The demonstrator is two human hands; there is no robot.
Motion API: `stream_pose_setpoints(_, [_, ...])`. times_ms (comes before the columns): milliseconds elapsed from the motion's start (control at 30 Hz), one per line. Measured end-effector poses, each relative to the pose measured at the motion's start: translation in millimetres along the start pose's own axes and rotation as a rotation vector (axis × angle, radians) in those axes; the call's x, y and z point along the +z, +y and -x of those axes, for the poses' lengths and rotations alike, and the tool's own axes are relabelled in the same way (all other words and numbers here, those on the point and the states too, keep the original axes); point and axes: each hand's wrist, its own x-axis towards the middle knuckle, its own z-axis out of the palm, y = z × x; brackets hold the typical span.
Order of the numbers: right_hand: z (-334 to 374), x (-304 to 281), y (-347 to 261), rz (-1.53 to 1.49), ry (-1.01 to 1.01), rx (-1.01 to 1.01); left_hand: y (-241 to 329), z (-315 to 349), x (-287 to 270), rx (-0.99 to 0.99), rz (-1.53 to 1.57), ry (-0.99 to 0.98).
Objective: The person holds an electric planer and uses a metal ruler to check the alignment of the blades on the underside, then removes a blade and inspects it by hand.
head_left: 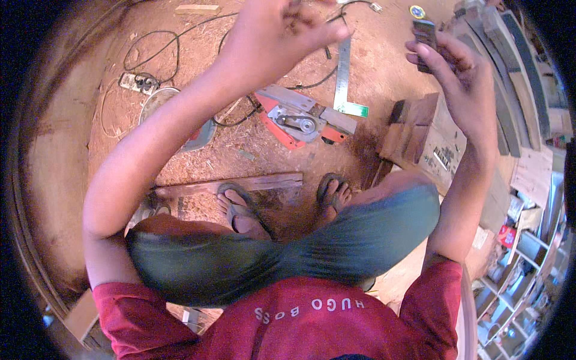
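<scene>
My right hand [463,78] is raised at the upper right, its thumb and fingers closed on a small dark block-shaped object [424,36]. Just above that object shows a small round yellow-and-blue piece [417,12]; whether it is joined to it I cannot tell. At the top edge is my left hand [300,27], fingers loosely bent and thumb stretched apart from them. Nothing shows in it, though the frame cuts off part of the fingers. Below and between the hands, a red and grey electric planer [300,123] lies on the floor with its belt and pulley exposed. A metal try square [343,78] lies beside it.
Black cable [178,54] loops over the dusty floor near a power strip [135,84]. A bucket [159,102] is partly behind my left forearm. A plank [276,181] lies by my sandalled feet. At right are a wooden bench [444,135], stacked boards [507,66] and cluttered shelving [528,282].
</scene>
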Motion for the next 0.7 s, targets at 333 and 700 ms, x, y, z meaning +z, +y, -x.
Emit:
stream_pose_setpoints(333, [31.9,133.5,175.5,0.158,-0.129,-0.004,-133.5,113.1,55.4,0.194,-0.659,-0.437])
stream_pose_setpoints(700, [43.3,168.1,190.5,0.244,-0.294,-0.113,-180.7,129.7,120.7,0.093,-0.592,-0.114])
